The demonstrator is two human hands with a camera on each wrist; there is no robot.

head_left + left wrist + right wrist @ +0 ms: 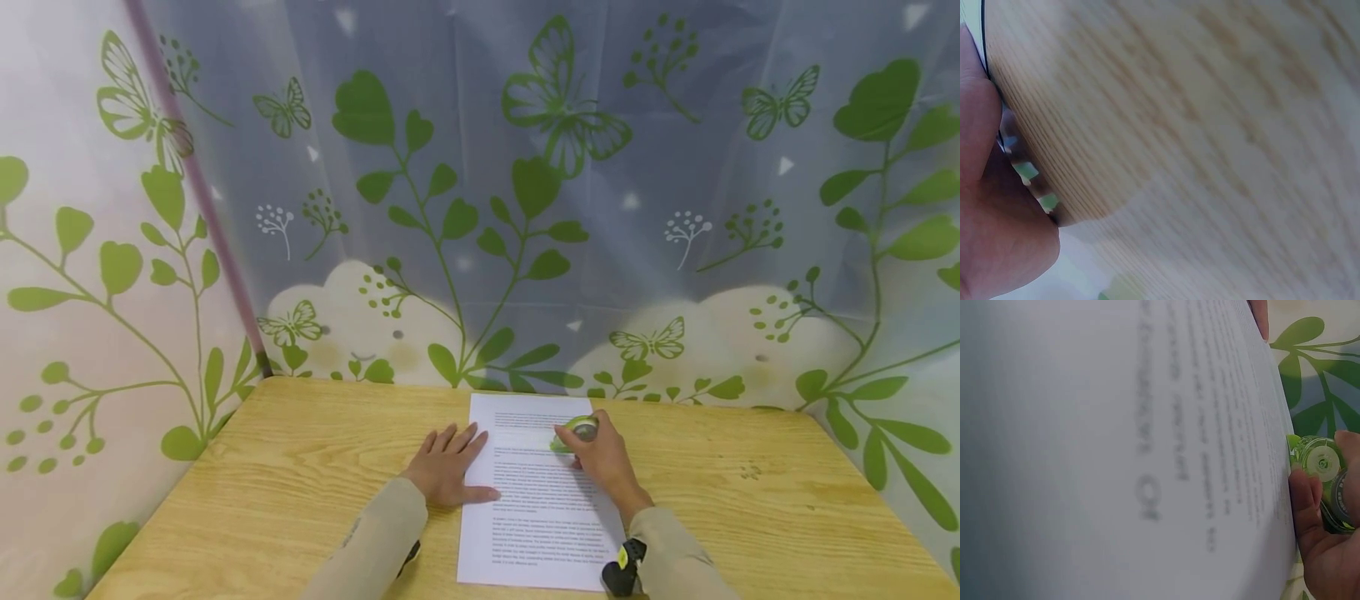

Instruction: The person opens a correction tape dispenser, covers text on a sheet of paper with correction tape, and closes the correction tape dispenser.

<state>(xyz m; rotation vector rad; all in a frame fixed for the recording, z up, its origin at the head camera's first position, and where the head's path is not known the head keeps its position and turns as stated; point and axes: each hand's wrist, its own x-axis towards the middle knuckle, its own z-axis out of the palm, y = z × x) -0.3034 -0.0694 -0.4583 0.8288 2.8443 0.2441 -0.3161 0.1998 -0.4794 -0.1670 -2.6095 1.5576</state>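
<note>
A sheet of printed paper (540, 542) lies on the wooden table, its text in several blocks with a blank band near the top. In the head view my left hand (447, 468) rests with spread, straight fingers across the sheet's left edge, the thumb over the print. My right hand (606, 462) holds a green correction tape dispenser (572, 426) between thumb and fingers, with its tip at the upper text. The right wrist view shows the dispenser's clear green case and a pale reel (1323, 462) inside; the fingers hide part of it.
The light wooden table (315, 450) extends to both sides of the sheet. Behind it hangs a blue-grey curtain (480, 275) with green leaves and butterflies. A black wrist device (624, 568) sits by the right cuff, over the paper's lower right corner.
</note>
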